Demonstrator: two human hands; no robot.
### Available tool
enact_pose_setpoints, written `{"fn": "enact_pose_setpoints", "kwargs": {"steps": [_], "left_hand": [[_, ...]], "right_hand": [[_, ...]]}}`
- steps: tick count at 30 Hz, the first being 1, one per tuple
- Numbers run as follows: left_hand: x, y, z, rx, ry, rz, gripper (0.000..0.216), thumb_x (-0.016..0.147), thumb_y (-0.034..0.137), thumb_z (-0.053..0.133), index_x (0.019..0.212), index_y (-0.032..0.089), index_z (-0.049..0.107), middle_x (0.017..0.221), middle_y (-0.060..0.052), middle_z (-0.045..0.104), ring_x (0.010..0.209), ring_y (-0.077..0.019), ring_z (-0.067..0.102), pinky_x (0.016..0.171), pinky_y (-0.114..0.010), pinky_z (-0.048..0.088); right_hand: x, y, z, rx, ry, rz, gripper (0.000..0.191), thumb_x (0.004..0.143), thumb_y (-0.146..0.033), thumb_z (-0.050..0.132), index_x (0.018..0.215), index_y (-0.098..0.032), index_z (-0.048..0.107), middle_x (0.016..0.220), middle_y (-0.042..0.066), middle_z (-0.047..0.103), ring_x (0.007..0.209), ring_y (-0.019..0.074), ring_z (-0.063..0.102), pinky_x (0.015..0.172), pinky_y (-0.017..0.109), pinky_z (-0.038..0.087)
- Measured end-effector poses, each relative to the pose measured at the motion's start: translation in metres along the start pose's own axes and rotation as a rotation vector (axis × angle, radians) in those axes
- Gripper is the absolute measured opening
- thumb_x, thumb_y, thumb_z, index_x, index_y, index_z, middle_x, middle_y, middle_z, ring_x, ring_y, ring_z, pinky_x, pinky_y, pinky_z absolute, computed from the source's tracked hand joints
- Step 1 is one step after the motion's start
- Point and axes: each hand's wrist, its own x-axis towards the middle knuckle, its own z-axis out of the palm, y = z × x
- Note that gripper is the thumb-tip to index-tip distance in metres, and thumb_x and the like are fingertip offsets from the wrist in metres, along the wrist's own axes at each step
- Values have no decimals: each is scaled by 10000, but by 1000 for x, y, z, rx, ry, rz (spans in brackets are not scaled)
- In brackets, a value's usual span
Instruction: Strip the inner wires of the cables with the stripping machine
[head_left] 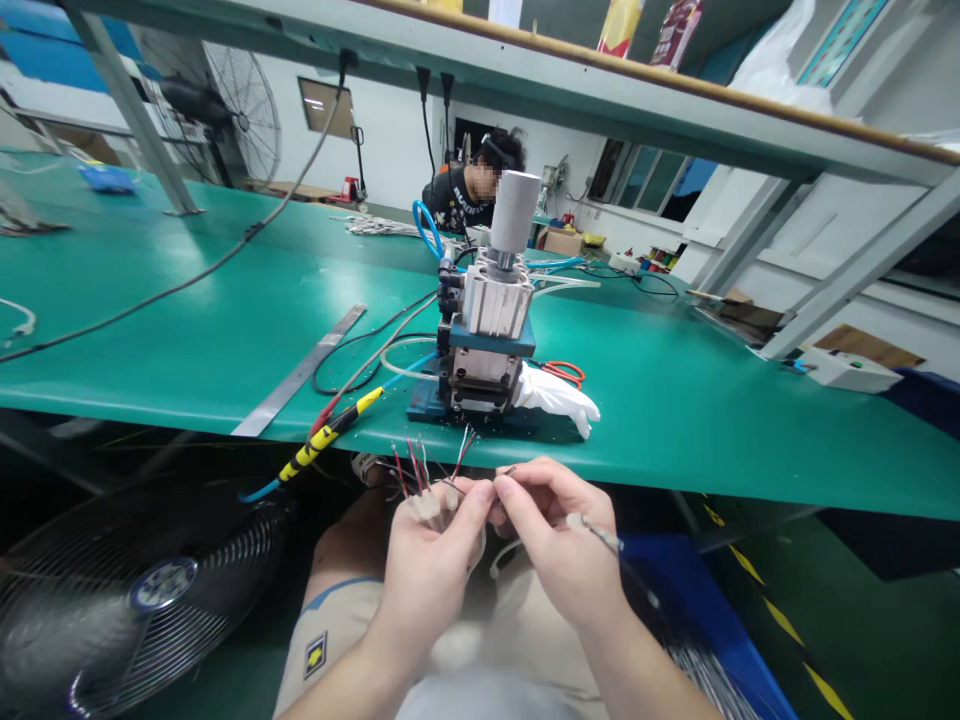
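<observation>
My left hand [431,555] is closed around a small bundle of thin red and dark wires with white connectors [426,500], their bare ends sticking up. My right hand [551,530] pinches a single thin wire [504,472] from the bundle between thumb and forefinger, and a white connector with a dark lead [600,533] lies across its back. Both hands are held just below the front edge of the green bench [675,420], right before a small pneumatic machine [486,340] with a grey cylinder on top.
A white glove [559,400] and orange-handled scissors [564,372] lie right of the machine. A steel ruler [300,372], black cables and a yellow-black hose [322,440] lie to its left. A floor fan [127,590] stands lower left. Another person sits behind the bench.
</observation>
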Motion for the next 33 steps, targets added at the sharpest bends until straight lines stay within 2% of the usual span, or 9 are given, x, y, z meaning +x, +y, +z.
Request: {"fn": "enact_pose_setpoints", "kwargs": {"steps": [5, 9, 12, 14, 16, 19, 23, 28, 33], "left_hand": [[1, 4, 0, 64, -40, -9, 341, 832, 437, 748, 682, 132, 715, 531, 20, 527, 454, -46, 334, 436, -171, 301], [2, 8, -1, 109, -86, 10, 273, 852, 380, 727, 702, 152, 740, 518, 34, 513, 447, -50, 362, 459, -162, 356], [1, 10, -1, 125, -51, 36, 265, 865, 351, 710, 681, 161, 725, 536, 26, 561, 453, -55, 421, 499, -159, 414], [0, 11, 0, 123, -20, 56, 260, 865, 340, 706, 676, 163, 720, 552, 17, 596, 452, -57, 443, 509, -158, 434], [0, 12, 1, 121, 0, 75, 257, 860, 332, 708, 669, 162, 719, 534, 18, 595, 438, -57, 441, 498, -155, 437], [-2, 13, 3, 111, 14, 92, 253, 858, 339, 710, 679, 160, 723, 538, 10, 616, 422, -55, 418, 472, -154, 422], [-4, 12, 2, 94, 17, 94, 243, 857, 354, 715, 715, 157, 734, 604, -24, 682, 427, -58, 410, 461, -163, 411], [-3, 11, 2, 91, 7, 87, 257, 856, 350, 713, 685, 159, 735, 591, -24, 675, 421, -59, 396, 455, -172, 398], [-2, 11, 2, 104, -19, 85, 261, 865, 326, 699, 661, 164, 725, 556, -4, 636, 420, -58, 386, 481, -176, 414]], "right_hand": [[5, -4, -6, 64, -66, 120, 94, 899, -221, 705, 814, -205, 741, 729, 3, 644, 614, 143, 633, 564, 242, 528], [7, -7, -10, 68, -91, 116, 87, 897, -231, 715, 822, -218, 757, 781, 7, 668, 629, 132, 619, 578, 233, 526], [10, -9, -10, 75, -97, 106, 94, 889, -229, 723, 811, -225, 775, 761, 5, 677, 626, 126, 614, 573, 219, 508], [11, -10, -8, 115, -106, 157, 108, 881, -241, 732, 790, -217, 785, 695, 2, 663, 584, 116, 583, 558, 218, 486], [12, -9, -6, 184, -95, 223, 100, 856, -265, 755, 787, -206, 798, 623, -10, 625, 497, 87, 494, 497, 208, 436], [13, -6, -4, 242, -56, 276, 103, 808, -292, 791, 805, -191, 814, 574, -23, 570, 419, 45, 320, 379, 184, 281], [13, -2, -4, 257, -55, 286, 118, 799, -305, 793, 824, -195, 825, 587, -13, 565, 425, 40, 265, 350, 180, 165], [12, -1, -4, 251, -35, 278, 109, 800, -303, 789, 819, -200, 818, 598, -11, 573, 421, 43, 294, 350, 179, 179], [12, 0, -1, 230, -45, 250, 131, 846, -317, 755, 814, -193, 785, 623, -14, 584, 429, 53, 372, 369, 174, 261]]}}
